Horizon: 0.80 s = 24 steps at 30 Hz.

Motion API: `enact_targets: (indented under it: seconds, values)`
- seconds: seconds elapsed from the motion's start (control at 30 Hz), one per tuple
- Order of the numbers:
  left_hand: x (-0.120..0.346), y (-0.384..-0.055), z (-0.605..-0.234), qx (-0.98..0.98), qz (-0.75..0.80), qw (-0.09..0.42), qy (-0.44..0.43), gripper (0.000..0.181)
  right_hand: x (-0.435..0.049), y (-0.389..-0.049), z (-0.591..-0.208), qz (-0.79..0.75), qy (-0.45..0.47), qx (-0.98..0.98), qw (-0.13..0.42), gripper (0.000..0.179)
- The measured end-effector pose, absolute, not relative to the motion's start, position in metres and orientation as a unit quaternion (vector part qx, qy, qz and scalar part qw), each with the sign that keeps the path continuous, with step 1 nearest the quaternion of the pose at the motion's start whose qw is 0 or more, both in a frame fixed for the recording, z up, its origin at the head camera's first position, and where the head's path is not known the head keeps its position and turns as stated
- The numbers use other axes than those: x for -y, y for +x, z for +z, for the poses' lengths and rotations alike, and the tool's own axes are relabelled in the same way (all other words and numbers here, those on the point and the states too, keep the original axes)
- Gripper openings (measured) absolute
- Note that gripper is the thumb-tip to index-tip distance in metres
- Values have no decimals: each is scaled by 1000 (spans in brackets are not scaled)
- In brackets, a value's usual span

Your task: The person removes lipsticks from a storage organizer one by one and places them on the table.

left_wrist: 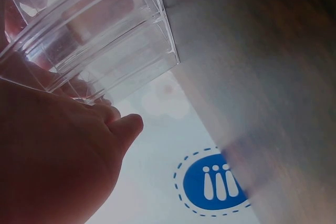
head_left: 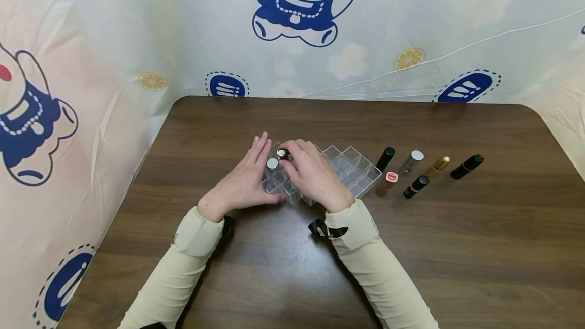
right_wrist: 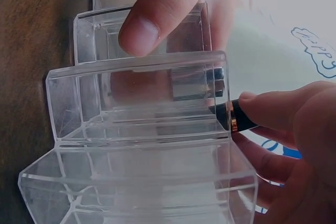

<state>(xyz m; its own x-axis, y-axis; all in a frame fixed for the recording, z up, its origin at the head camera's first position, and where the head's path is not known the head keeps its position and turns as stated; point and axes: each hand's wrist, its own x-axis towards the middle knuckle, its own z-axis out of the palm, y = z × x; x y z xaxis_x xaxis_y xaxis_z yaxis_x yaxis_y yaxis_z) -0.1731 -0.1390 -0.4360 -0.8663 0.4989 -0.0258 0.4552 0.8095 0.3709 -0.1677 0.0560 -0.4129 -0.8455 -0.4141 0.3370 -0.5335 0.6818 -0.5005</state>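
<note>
A clear stepped organizer with square compartments stands on the table. My left hand rests against its left end, fingers straight along the far side and thumb near the front. Between thumb and fingers, my right hand pinches a black lipstick tube with a copper-coloured band. That tube's lower end reaches into a back compartment at the left; its round top shows in the head view. Just in front of it, a silver-topped tube stands in another compartment. The right hand hides the organizer's middle.
Right of the organizer are a black tube, a silver-capped tube, a gold tube, a brownish-red tube and two more black tubes, one nearer, one farther right. A printed curtain hangs behind the table.
</note>
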Motion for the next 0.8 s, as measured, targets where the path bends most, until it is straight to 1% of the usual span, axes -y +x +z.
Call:
enact_targets:
  seconds: [0.33, 0.6, 0.8]
  values:
    - [139, -173, -437, -948, 181, 62, 253, 122, -58, -169, -410, 324, 246, 909, 93, 26]
    - [139, -173, -436, -949, 181, 63, 251, 122, -59, -168, -407, 346, 246, 900, 101, 26]
    - [139, -173, -436, -949, 181, 61, 252, 122, -60, -169, -407, 367, 243, 890, 118, 26]
